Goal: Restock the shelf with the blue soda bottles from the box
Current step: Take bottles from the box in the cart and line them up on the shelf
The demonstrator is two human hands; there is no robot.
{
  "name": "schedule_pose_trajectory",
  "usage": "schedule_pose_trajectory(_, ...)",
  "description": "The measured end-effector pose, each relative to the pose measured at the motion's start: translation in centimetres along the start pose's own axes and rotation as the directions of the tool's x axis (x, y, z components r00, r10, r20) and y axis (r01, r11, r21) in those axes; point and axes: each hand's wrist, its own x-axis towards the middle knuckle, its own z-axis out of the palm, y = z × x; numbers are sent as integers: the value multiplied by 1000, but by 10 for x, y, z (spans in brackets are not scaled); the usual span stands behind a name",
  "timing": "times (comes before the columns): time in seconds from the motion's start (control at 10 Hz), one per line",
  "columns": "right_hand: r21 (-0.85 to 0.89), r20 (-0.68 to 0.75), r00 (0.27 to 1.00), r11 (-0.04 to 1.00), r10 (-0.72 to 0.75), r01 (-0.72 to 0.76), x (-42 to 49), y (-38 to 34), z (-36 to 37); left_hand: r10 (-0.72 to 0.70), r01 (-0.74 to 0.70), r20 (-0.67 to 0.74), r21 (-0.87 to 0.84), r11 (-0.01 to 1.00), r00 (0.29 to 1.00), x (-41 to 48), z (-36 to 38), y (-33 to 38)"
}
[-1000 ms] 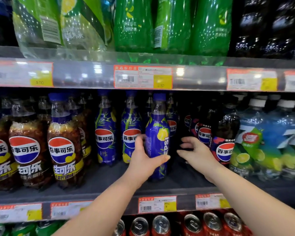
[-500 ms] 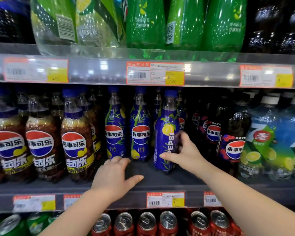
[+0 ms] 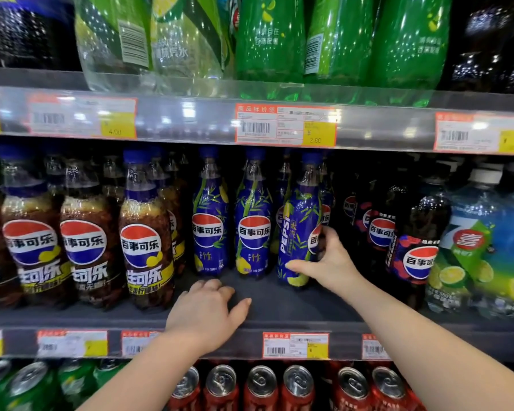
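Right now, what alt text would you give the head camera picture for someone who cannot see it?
The right hand grips a blue soda bottle standing on the middle shelf beside two matching bottles, while the left hand rests empty on the shelf. Brown cola bottles stand farther left.

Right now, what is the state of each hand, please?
Left hand: open, holding nothing, palm down on the shelf.
Right hand: fingers closed around the blue Pepsi bottle, which stands upright.

Occluded and cropped regions

Your right hand (image 3: 328,264) is covering the blue bottle (image 3: 297,232)'s logo; the green bottles (image 3: 333,37) are running off the top edge; rear bottle rows are fading into shadow; price-tag print is reading too blurred.
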Motion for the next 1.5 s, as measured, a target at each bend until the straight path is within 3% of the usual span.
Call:
schedule_pose_trajectory(0.2,109,198,980,993,24,-47,0,4,0,2,-2,7,2,1000,1000,0,-1,1)
schedule_pose_trajectory(0.3,9,90,996,1000,27,-28,1,1,1,4,-4,7,-1,1000,1000,-1,-1,1)
schedule_pose_trajectory(0.4,38,222,974,998,35,-44,0,0,-1,-2,2,9,-5,1000,1000,-1,-2,1)
schedule_pose_trajectory(0.7,-2,94,995,1000,-19,19,8,-1,11,-6,6,16,-17,1000,1000,-2,-3,2)
schedule_pose_trajectory(0.9,-81,105,994,997,-3,12,10,2,7,-1,1,17,-11,1000,1000,-2,-4,3)
schedule_pose_trajectory(1.3,-60,113,993,998,27,-21,17,7,13,-11,12,31,-18,1000,999,-3,-6,3)
schedule_pose_trajectory(1.5,-150,59,998,988,33,-24,6,-6,11,-7,7,41,-1,1000,999,-4,-5,3)
